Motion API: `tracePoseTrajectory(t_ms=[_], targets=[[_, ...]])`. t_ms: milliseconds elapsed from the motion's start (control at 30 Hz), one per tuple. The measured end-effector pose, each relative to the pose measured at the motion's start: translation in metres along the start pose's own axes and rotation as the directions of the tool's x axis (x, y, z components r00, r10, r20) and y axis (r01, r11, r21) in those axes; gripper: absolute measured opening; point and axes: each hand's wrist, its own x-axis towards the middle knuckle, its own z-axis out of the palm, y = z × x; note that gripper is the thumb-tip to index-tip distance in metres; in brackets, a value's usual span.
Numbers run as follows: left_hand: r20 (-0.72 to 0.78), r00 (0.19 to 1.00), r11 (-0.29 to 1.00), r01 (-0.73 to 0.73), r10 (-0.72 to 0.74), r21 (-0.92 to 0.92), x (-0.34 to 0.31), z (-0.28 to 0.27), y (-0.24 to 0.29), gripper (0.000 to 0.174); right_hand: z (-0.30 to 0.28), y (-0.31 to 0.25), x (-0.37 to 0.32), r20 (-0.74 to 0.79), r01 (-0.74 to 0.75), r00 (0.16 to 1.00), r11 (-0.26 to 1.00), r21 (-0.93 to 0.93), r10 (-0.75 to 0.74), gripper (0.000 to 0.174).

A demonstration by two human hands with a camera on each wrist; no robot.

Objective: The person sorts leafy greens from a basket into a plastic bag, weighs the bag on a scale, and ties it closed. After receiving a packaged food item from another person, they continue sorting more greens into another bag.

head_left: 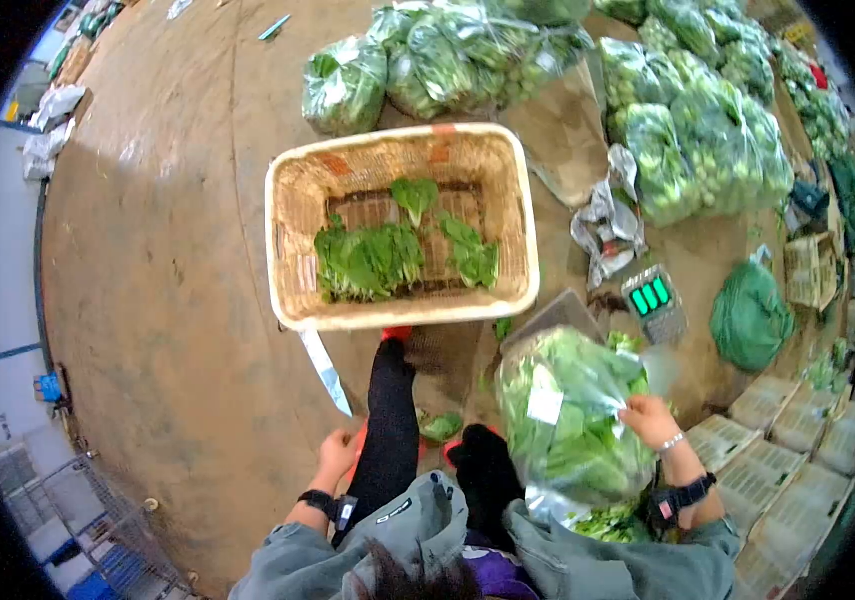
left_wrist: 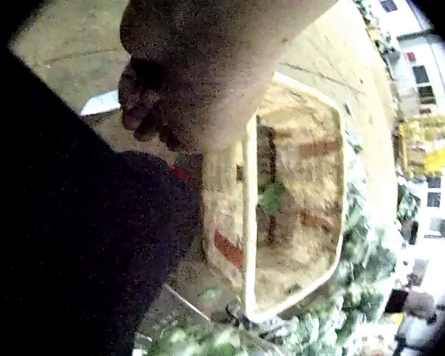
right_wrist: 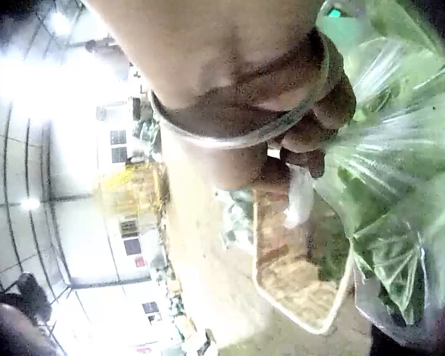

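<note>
A clear plastic bag of leafy greens [head_left: 578, 410] with a white label stands at the right knee. My right hand [head_left: 651, 422], with a bangle at its wrist, grips the bag's gathered plastic; in the right wrist view the curled fingers [right_wrist: 322, 122] are against the bag [right_wrist: 397, 185]. My left hand [head_left: 338, 455] hangs loosely curled beside the left leg, with nothing seen in it. Near it lies a narrow pale strip [head_left: 326, 372], reaching to the basket's front rim. The tan basket [head_left: 283, 240] holds several bunches of leafy greens [head_left: 373, 262].
A scale [head_left: 656, 300] with a lit green display stands right of the basket, near crumpled plastic [head_left: 608, 225]. Filled vegetable bags [head_left: 693, 140] line the back and right. A green sack [head_left: 751, 315] and crates [head_left: 798, 480] are farther right; a wire cart [head_left: 98, 520] is at left.
</note>
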Motion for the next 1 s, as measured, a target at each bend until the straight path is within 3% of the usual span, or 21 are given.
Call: tracePoseTrajectory(t_ms=[33, 100, 133, 200, 233, 300, 367, 433, 500, 567, 633, 667, 700, 733, 767, 800, 833, 867, 900, 967, 1000], targets=[[0.050, 0.998, 0.997, 0.032, -0.035, 0.065, 0.012, 0.000, -0.029, 0.022, -0.014, -0.041, -0.003, -0.012, 0.003, 1.000, 1.000, -0.020, -0.003, 0.021], [0.388, 0.877, 0.953, 0.303, -0.284, 0.014, 0.034, -0.028, -0.047, 0.022, -0.029, -0.116, -0.003, 0.185, -0.118, 0.981, 0.920, 0.374, 0.051, 0.017], [0.414, 0.863, 0.949, 0.314, -0.290, 0.009, 0.039, -0.041, -0.055, 0.022, -0.038, -0.149, -0.003, 0.192, -0.144, 0.978, 0.924, 0.355, 0.078, 0.017], [0.449, 0.824, 0.840, 0.485, -0.345, -0.243, 0.053, -0.074, -0.063, 0.022, -0.057, -0.217, 0.012, 0.217, -0.154, 0.975, 0.832, 0.533, 0.041, 0.020], [0.454, 0.821, 0.833, 0.492, -0.347, -0.254, 0.063, -0.093, -0.073, 0.022, -0.064, -0.256, 0.020, 0.138, -0.131, 0.989, 0.764, 0.631, 0.056, 0.025], [0.441, 0.782, 0.432, 0.616, -0.441, -0.659, 0.069, -0.120, -0.096, 0.024, -0.082, -0.318, 0.042, 0.023, 0.007, 0.999, 0.744, 0.668, -0.031, 0.026], [0.442, 0.760, 0.391, 0.634, -0.477, -0.667, 0.073, -0.138, -0.135, 0.024, -0.098, -0.394, 0.059, -0.044, 0.045, 0.999, 0.764, 0.644, -0.022, 0.027], [0.312, 0.743, 0.498, 0.641, -0.592, -0.584, 0.067, -0.166, -0.121, 0.020, -0.101, -0.433, 0.089, -0.068, 0.168, 0.984, 0.753, 0.636, -0.162, 0.026], [0.372, 0.801, 0.500, 0.588, -0.468, -0.636, 0.057, -0.141, -0.183, 0.022, -0.086, -0.473, 0.130, 0.004, 0.184, 0.968, 0.723, 0.666, -0.251, 0.022], [0.201, 0.878, 0.715, 0.472, -0.435, -0.516, 0.024, -0.089, -0.256, 0.024, -0.070, -0.497, 0.200, 0.000, 0.185, 0.966, 0.689, 0.700, -0.259, 0.014], [0.307, 0.784, 0.771, 0.607, -0.540, -0.193, 0.003, -0.109, -0.248, 0.034, -0.067, -0.535, 0.279, -0.101, 0.241, 0.964, 0.656, 0.716, -0.245, 0.007], [0.306, 0.784, 0.779, 0.603, -0.540, -0.171, 0.014, -0.101, -0.232, 0.033, -0.083, -0.577, 0.354, -0.228, 0.379, 0.922, 0.604, 0.701, -0.313, 0.011], [0.299, 0.820, 0.789, 0.560, -0.487, -0.252, 0.046, -0.091, -0.188, 0.032, -0.082, -0.605, 0.393, -0.206, 0.381, 0.898, 0.455, 0.805, -0.388, 0.017], [0.284, 0.865, 0.800, 0.494, -0.413, -0.341, 0.079, -0.082, -0.129, 0.031, -0.091, -0.599, 0.398, -0.233, 0.407, 0.893, 0.473, 0.781, -0.384, 0.016], [0.295, 0.894, 0.787, 0.441, -0.338, -0.431, 0.122, -0.076, -0.076, 0.030, -0.104, -0.628, 0.479, -0.180, 0.511, 0.762, 0.408, 0.757, -0.622, 0.013], [0.302, 0.909, 0.760, 0.407, -0.285, -0.506, 0.153, -0.073, -0.034, 0.029, -0.085, -0.646, 0.510, -0.310, 0.555, 0.788, 0.395, 0.732, -0.532, 0.010], [0.307, 0.920, 0.725, 0.382, -0.243, -0.573, 0.167, -0.074, -0.009, 0.028, -0.099, -0.637, 0.536, -0.224, 0.543, 0.771, 0.432, 0.721, -0.596, 0.022], [0.316, 0.925, 0.690, 0.370, -0.210, -0.622, 0.187, -0.069, 0.005, 0.027, -0.060, -0.642, 0.564, -0.342, 0.603, 0.797, 0.638, 0.478, -0.497, 0.037], [0.343, 0.908, 0.652, 0.413, -0.240, -0.635, 0.182, -0.064, -0.005, 0.026, -0.024, -0.642, 0.594, -0.472, 0.559, 0.774, 0.805, 0.196, -0.422, 0.054], [0.419, 0.838, 0.566, 0.545, -0.349, -0.619, 0.152, -0.046, -0.032, 0.025, -0.008, -0.633, 0.634, -0.370, 0.477, 0.795, 0.872, -0.111, -0.481, 0.080], [0.465, 0.778, 0.508, 0.629, -0.423, -0.589, 0.131, -0.036, -0.056, 0.024, 0.016, -0.627, 0.654, -0.268, 0.344, 0.788, 0.757, -0.556, -0.554, 0.085]])
